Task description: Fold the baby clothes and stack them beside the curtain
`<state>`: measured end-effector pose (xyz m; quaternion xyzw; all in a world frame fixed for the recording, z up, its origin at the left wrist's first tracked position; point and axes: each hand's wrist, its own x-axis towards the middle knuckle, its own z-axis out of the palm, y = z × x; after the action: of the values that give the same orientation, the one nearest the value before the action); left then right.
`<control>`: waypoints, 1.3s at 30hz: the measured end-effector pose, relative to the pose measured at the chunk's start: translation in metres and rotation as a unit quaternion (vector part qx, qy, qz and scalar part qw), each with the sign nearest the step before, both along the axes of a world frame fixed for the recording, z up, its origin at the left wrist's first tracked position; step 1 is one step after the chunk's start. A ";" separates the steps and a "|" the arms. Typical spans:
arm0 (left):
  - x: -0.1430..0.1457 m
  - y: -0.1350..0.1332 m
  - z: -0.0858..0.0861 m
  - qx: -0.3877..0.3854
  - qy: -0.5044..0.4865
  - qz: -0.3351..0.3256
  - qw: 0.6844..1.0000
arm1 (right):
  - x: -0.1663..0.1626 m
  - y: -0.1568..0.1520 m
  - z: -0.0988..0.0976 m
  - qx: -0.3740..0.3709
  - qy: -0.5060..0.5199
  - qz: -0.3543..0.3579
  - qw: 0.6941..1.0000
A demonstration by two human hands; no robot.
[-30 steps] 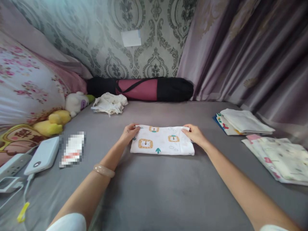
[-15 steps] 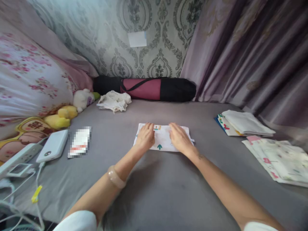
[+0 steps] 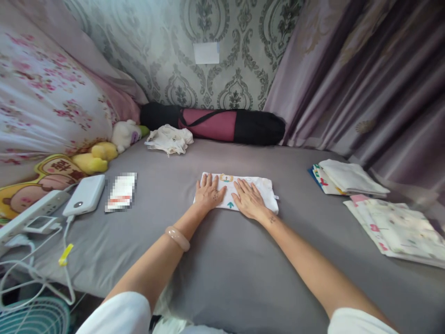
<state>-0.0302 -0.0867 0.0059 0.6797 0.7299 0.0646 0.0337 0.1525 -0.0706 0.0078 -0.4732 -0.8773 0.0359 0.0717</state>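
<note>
A folded white cloth [image 3: 229,195] with small coloured prints lies flat on the grey sheet in front of me, a little tag at its right edge. My left hand [image 3: 209,192] presses flat on its left part, fingers spread. On its middle and right part rests my right hand [image 3: 248,198], also flat with the fingers apart. Both palms hide some of the print. A pale bangle [image 3: 177,238] sits on my left wrist.
Folded cloths lie in two piles at right, a far pile [image 3: 352,178] and a near pile [image 3: 399,229]. A crumpled white cloth [image 3: 169,139] lies before a long black-and-maroon bag [image 3: 212,125]. At left are a power bank [image 3: 84,195], power strip [image 3: 33,215], cables and plush toys [image 3: 93,157].
My hands have flattened onto the cloth with fingers spread, where before the fingers were curved at its far edge. The right hand has shifted left. The view has moved slightly.
</note>
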 end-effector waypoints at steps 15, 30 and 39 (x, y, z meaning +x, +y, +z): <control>-0.034 0.000 -0.008 0.014 0.007 -0.096 0.995 | 0.070 0.009 -0.009 -0.032 0.004 -0.095 0.995; -0.014 -0.005 -0.003 -0.006 0.043 -0.113 0.993 | 0.043 0.006 -0.004 -0.033 0.011 -0.036 0.999; -0.015 -0.001 0.020 -0.045 0.019 -0.119 0.992 | 0.090 0.026 0.012 -0.099 0.308 -0.186 0.928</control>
<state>-0.0451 -0.0876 0.0260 0.7607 0.6463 0.0148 0.0577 0.2429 -0.0445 0.0203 -0.5979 -0.7003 0.2525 0.2971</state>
